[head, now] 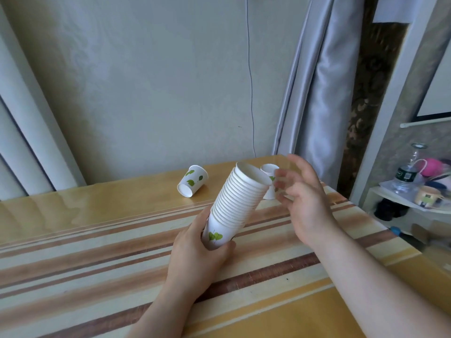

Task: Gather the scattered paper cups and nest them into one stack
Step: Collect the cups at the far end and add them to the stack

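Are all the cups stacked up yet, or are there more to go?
Nearly! Most cups are already nested in the tall stack, gripped at its base by the left hand. The right hand is open, reaching at a cup behind the stack. Another cup lies tipped over on the table.

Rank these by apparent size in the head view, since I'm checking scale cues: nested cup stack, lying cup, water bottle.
1. nested cup stack
2. lying cup; water bottle looks similar, farther off, so unranked.
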The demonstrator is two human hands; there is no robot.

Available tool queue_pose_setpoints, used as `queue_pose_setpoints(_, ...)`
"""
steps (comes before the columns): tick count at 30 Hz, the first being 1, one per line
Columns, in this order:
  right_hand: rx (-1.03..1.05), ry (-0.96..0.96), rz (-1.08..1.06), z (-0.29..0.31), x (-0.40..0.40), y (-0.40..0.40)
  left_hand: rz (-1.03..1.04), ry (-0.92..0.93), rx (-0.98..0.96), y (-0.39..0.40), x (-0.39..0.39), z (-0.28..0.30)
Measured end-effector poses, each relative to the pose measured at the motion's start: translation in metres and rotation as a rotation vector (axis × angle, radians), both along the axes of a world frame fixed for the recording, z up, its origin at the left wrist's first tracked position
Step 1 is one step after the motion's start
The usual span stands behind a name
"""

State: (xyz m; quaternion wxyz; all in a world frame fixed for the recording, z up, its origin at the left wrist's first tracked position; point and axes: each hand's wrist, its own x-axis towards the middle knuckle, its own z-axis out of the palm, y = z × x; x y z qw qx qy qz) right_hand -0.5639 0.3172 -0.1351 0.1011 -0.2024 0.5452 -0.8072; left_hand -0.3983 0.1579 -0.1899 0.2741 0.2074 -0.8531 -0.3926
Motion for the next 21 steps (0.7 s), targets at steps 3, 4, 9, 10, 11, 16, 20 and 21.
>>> queue_pose_setpoints(3,0.508,0.167,-0.259,-0.006,-0.040,-0.021,0.098,0.023,0.007,-0.004,-0.002,-0.003)
queue_pose_setpoints(4,0.661,0.210,-0.285,-0.008,-0.054,-0.029,0.125,0.020,0.018,-0.005,-0.003,-0.003)
queue_pose_setpoints(9,1.157,0.429,-0.182,-0.028,-0.090,-0.056,0.157,0.021,0.013,-0.006,-0.005,-0.006)
queue_pose_setpoints(10,1.112,0.466,-0.202,-0.033,-0.090,-0.057,0.161,0.028,0.006,-0.006,-0.005,-0.006)
queue_pose_setpoints(11,1.027,0.493,-0.252,-0.036,-0.086,-0.056,0.164,0.031,-0.001,-0.007,-0.006,-0.008)
queue_pose_setpoints(16,0.824,0.551,-0.510,-0.043,-0.061,-0.046,0.152,0.035,0.007,-0.005,-0.005,-0.006)
queue_pose_setpoints(20,1.129,0.500,-0.362,-0.033,-0.051,-0.030,0.161,0.016,0.034,-0.004,-0.006,-0.004)
queue_pose_setpoints(21,1.259,0.515,-0.299,-0.029,-0.048,-0.027,0.161,0.016,0.041,-0.004,-0.006,-0.004)
